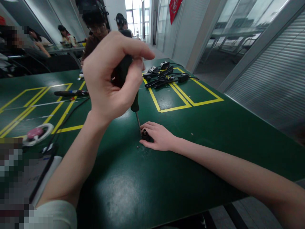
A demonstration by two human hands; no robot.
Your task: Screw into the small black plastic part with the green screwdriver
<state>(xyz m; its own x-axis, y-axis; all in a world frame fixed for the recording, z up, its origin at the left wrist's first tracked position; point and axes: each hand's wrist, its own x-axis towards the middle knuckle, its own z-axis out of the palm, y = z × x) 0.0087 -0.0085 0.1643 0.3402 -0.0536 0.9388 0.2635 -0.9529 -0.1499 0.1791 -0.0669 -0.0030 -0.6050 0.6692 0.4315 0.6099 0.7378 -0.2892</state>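
My left hand (111, 76) is wrapped round the dark green handle of a screwdriver (135, 103), raised above the table. Its thin metal shaft points down, with the tip beside a small black cylindrical part (145, 134); whether the tip touches the part is hard to tell. Low on the tabletop, my right hand (160, 136) grips that part between thumb and fingers, which partly hide it. A tiny metal piece, perhaps a screw (137, 147), lies just left of my right thumb.
Black cables with plugs (164, 74) are heaped on the green table (124, 190), inside yellow tape markings. A dark pen-shaped tool (70, 93) and a white ring with a pink centre (37, 133) lie left. A person (95, 30) sits opposite.
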